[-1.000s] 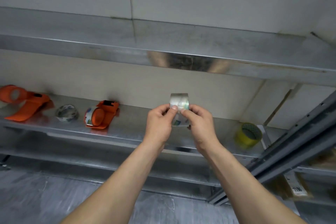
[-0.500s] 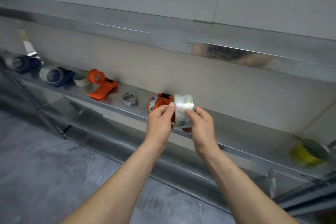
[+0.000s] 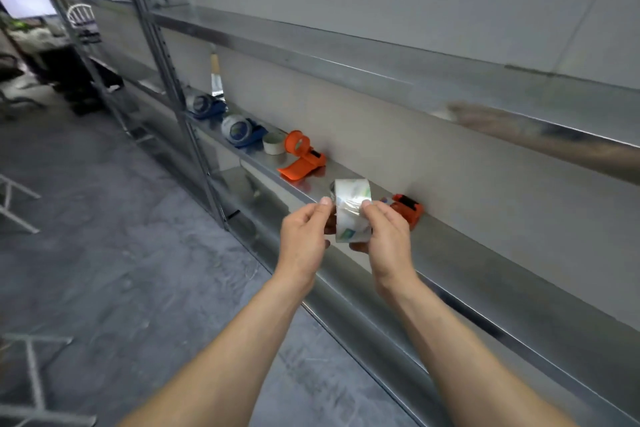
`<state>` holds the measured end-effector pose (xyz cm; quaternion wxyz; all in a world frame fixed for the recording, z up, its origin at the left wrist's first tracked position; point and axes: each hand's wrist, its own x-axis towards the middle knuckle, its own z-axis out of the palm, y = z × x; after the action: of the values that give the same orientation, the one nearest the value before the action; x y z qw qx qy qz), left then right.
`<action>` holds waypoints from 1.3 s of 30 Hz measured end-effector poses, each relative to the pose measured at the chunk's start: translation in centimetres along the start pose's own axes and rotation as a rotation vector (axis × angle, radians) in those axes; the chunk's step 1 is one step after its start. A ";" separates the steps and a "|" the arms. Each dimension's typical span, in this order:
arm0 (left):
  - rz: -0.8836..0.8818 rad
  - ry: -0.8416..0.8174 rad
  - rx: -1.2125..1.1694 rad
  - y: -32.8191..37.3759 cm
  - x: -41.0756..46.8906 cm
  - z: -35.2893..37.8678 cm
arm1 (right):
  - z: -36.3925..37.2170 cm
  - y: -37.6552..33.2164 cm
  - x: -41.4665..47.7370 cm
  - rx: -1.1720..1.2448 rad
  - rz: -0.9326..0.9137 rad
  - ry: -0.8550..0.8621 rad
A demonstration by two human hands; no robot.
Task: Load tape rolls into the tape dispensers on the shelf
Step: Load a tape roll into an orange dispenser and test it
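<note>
Head view. Clear tape roll (image 3: 351, 204) was held up in front of the metal shelf (image 3: 485, 263), above its front edge, w/ both hands. Left hand (image 3: 303, 239) pinched the roll's left side btwn thumb and curled fingers. Right hand (image 3: 388, 236) gripped the right side, thumb on the roll's outer face, fingers curled beneath. The roll touched no dispenser.

On the shelf, just behind the right hand, lay an orange dispenser (image 3: 408, 210), partly hidden; whether it carried tape could not be told. Further left along the shelf lay a second orange dispenser (image 3: 303, 158), handle toward the front edge, its hub bare. A white tape roll (image 3: 273, 143) stood just beside that hub. Beyond it lay two blue dispensers, the nearer (image 3: 242, 131) and the farther (image 3: 204, 106), each w/ a roll on it. An upper shelf (image 3: 346, 55) ran above; a perforated upright post (image 3: 166, 73) stood at the left end. Grey floor (image 3: 104, 253) filled the lower left.
</note>
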<state>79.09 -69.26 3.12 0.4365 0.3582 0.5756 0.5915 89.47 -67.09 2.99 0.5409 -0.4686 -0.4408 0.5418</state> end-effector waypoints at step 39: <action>-0.039 0.017 -0.025 0.5 22.3 -21.4 | 27.2 6.5 11.6 -0.029 0.123 0.030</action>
<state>51.12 -56.45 0.11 0.4476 0.3366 0.5784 0.5931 61.86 -54.83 0.90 0.5063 -0.5108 -0.4106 0.5605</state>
